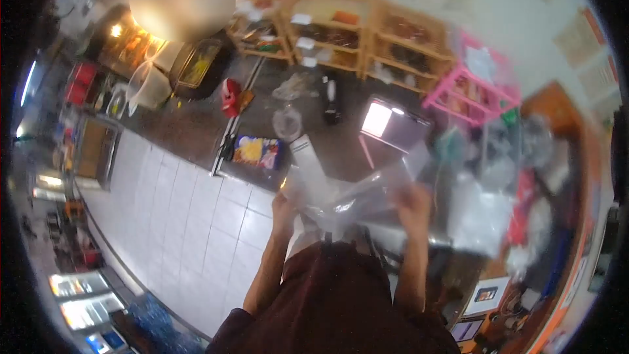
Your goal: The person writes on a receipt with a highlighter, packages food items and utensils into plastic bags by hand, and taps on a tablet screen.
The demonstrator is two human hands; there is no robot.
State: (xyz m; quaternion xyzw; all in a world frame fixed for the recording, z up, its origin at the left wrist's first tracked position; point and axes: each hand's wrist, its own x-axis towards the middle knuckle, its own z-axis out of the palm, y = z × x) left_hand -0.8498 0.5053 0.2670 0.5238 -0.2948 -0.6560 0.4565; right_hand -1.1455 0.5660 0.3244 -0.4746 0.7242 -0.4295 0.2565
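A clear plastic bag (344, 204) is stretched between my two hands in front of my body, over the near edge of the dark counter. My left hand (285, 208) grips its left side with curled fingers. On the right side, my right hand (411, 206) is closed on the bag and a little smeared by motion. Just beyond the bag lie a white paper strip (308, 160) and a round clear plastic container (287, 123). Left of these sits a blue and yellow printed packet (257, 151).
A tablet-like device (395, 123) with a bright screen lies on the counter (262, 101). Behind it stand a black bottle-shaped object (331, 97), wooden shelves (334, 26) and a pink rack (472, 82). Plastic bags (481, 213) pile up at right. White tiles (190, 203) spread at left.
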